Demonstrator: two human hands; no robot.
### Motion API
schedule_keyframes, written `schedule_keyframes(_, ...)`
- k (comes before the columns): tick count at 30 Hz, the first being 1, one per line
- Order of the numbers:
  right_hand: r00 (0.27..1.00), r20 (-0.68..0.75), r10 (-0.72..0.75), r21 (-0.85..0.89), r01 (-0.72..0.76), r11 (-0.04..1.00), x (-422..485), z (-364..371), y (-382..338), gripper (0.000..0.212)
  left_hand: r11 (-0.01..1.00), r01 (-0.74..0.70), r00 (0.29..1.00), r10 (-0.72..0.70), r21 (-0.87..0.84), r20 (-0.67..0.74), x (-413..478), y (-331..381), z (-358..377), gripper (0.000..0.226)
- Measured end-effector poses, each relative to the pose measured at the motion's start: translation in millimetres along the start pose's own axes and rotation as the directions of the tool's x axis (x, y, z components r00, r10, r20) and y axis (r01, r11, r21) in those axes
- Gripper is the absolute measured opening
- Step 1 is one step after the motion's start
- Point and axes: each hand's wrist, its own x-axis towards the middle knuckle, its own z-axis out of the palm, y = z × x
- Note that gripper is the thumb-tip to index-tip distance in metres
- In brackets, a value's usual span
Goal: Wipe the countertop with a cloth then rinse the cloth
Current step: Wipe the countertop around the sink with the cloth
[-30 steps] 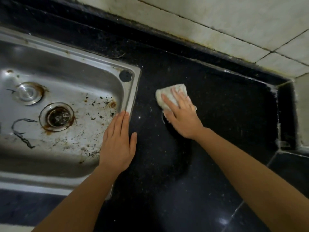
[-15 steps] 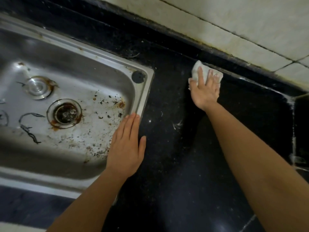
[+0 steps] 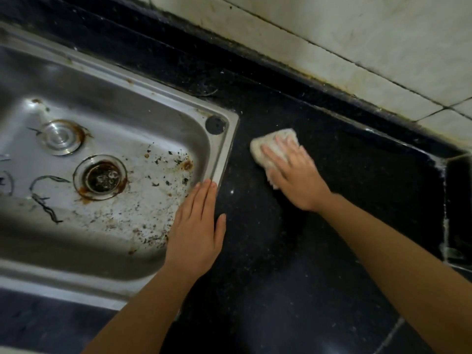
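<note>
Cloth (image 3: 274,143), pale and bunched into a pad, lay on the black speckled worktop (image 3: 370,190), just right of the far right corner of the steel sink (image 3: 221,164). We saw the right hand (image 3: 297,178) lying flat on top of it, fingers straight and a little apart, pressing it down on the stone. The far and left edges of the cloth stuck out past the fingertips. That hand and the cloth were slightly blurred, so we could not make out the weave.

The left hand (image 3: 196,227) rested palm down across the sink's right rim. Its fingers were straight and pressed together, the tips lay on the metal edge, and the thumb stood out to the right over the worktop. It held nothing.

Inside the basin we noted a rust-ringed drain (image 3: 100,177), a round steel fitting (image 3: 61,137) just beyond it to the far left, dark crumbs scattered towards the right wall, and a few thin black strands near the left. A round dark cap (image 3: 215,124) sat in the rim's far right corner. Stained pale wall tiles (image 3: 357,42) ran along the far side behind a raised black ledge. White specks dotted the worktop between the two hands.
</note>
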Motion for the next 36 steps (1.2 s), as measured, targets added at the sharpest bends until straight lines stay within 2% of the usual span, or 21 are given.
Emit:
schedule_keyframes(4,0.951,-0.055,0.304,0.162,-0.292,0.943,67,-16,-13,0.051,1.0,0.001,1.0,-0.001,-0.013,0.0,0,-1,2,0.059)
schedule_keyframes(6,0.92,-0.061,0.387,0.212,-0.366,0.906,88,-18,-26,0.053,1.0,0.006,1.0,-0.006,-0.017,-0.004,0,-2,3,0.059)
schedule_keyframes(8,0.91,-0.066,0.409,0.233,-0.384,0.893,96,-18,-34,0.053,1.0,0.004,1.0,-0.004,-0.023,-0.008,0,-2,3,0.059)
schedule_keyframes(13,0.979,-0.061,0.193,0.201,-0.178,0.963,58,-1,-50,0.052,1.0,-0.001,1.0,0.001,-0.031,-0.021,1,-2,3,0.057)
schedule_keyframes(16,0.994,-0.055,0.094,0.185,-0.083,0.979,16,14,-64,0.051,0.999,-0.021,0.999,0.02,-0.042,-0.033,-1,-2,1,0.055)
schedule_keyframes(19,0.999,-0.019,-0.039,0.097,0.041,0.994,-32,31,-76,0.053,0.995,-0.023,0.998,0.018,-0.093,-0.055,-2,-3,0,0.056)
schedule_keyframes(22,0.977,0.077,-0.198,0.046,0.194,0.98,-77,41,-80,0.053,0.985,-0.018,0.998,0.007,-0.17,-0.065,-3,-5,0,0.057)
schedule_keyframes(25,0.913,0.172,-0.369,0.013,0.372,0.928,-108,46,-74,0.051,0.979,-0.024,0.997,0.009,-0.202,-0.072,-3,-5,-1,0.058)
schedule_keyframes(28,0.863,0.192,-0.468,-0.041,0.484,0.874,-99,42,-59,0.048,0.978,-0.02,0.998,0.007,-0.205,-0.063,-2,-5,-1,0.059)
schedule_keyframes(30,0.902,0.15,-0.404,-0.059,0.416,0.907,-70,32,-51,0.048,0.978,-0.02,0.998,0.008,-0.205,-0.062,-1,-5,-2,0.058)
schedule_keyframes(33,0.985,0.058,-0.161,-0.006,0.162,0.987,-17,11,-42,0.049,0.98,-0.019,0.998,0.006,-0.198,-0.064,-2,-3,-3,0.058)
schedule_keyframes(36,1.0,0.021,0.017,0.023,-0.018,1.0,16,0,-31,0.051,0.98,-0.005,0.998,-0.007,-0.198,-0.06,-2,-3,-4,0.059)
